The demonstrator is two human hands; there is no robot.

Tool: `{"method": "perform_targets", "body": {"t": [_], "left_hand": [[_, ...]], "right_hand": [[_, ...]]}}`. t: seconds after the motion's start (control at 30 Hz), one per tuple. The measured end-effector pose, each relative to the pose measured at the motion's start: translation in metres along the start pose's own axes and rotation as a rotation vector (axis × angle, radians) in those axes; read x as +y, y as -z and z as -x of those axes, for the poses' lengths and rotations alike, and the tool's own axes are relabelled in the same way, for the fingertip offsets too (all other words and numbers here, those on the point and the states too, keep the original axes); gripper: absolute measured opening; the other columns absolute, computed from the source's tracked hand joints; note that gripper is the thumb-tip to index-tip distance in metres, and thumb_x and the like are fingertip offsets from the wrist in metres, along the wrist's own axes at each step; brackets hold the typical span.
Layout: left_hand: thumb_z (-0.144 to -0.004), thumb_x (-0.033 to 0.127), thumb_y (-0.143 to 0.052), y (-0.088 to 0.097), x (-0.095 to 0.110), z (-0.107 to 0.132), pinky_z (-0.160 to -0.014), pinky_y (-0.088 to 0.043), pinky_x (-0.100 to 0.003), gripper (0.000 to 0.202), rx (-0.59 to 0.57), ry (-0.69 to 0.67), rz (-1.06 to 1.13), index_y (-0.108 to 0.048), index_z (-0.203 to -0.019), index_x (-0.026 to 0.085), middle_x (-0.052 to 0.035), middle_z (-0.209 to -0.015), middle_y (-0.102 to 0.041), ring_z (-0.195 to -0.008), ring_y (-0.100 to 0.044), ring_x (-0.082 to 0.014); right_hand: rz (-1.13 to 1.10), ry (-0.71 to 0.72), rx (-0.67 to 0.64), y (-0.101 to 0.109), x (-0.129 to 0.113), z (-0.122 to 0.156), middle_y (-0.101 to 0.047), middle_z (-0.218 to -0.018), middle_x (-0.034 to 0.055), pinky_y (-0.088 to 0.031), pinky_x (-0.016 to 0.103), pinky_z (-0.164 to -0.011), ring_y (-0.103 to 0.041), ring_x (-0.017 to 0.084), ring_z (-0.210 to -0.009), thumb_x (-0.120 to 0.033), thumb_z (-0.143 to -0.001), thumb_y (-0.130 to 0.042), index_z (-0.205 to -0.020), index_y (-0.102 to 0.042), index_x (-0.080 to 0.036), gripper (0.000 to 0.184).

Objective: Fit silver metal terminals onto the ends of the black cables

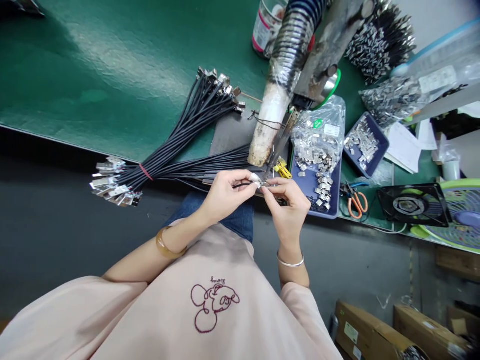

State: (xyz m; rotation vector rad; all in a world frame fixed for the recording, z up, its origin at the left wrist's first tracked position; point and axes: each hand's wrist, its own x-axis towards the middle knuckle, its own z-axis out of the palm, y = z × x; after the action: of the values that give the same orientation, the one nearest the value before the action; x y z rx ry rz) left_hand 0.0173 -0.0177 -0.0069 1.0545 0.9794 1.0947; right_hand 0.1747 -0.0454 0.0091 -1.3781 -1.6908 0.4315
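Observation:
My left hand (227,195) is closed in a pinch on a black cable (241,185), with a white wrap on one fingertip. Facing it, my right hand (288,205) pinches a small shiny metal connector (265,183) at the cable's end; fingers partly hide it. Just above the fingertips are the white-wrapped nozzle of a ribbed hose (268,125) and a thin soldering tip. Left of my hands lies a bundle of black cables (168,150) with metal plugs, tied by a red band. More loose cables (202,165) run toward my left hand.
To the right sit a blue tray (335,200) of metal shells under a plastic bag (318,125), a smaller bin (378,155), orange-handled pliers (357,205) and a black fan (414,205). A yellow clip (283,169) lies close by. A jar (262,35) stands behind the hose.

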Motion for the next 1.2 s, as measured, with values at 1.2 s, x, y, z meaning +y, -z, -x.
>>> {"method": "perform_targets", "body": {"t": [1.2], "left_hand": [[-0.076, 0.017, -0.067, 0.025, 0.016, 0.033, -0.048, -0.031, -0.018, 0.01, -0.41, 0.012, -0.202, -0.074, -0.08, 0.01, 0.0034, -0.056, -0.053, -0.05, -0.039, -0.0048]], "right_hand": [[-0.415, -0.372, -0.221, 0.008, -0.01, 0.025, -0.061, -0.064, -0.007, -0.055, 0.021, -0.05, -0.063, 0.009, -0.052, -0.042, -0.09, -0.067, -0.084, -0.054, -0.023, 0.024]]}}
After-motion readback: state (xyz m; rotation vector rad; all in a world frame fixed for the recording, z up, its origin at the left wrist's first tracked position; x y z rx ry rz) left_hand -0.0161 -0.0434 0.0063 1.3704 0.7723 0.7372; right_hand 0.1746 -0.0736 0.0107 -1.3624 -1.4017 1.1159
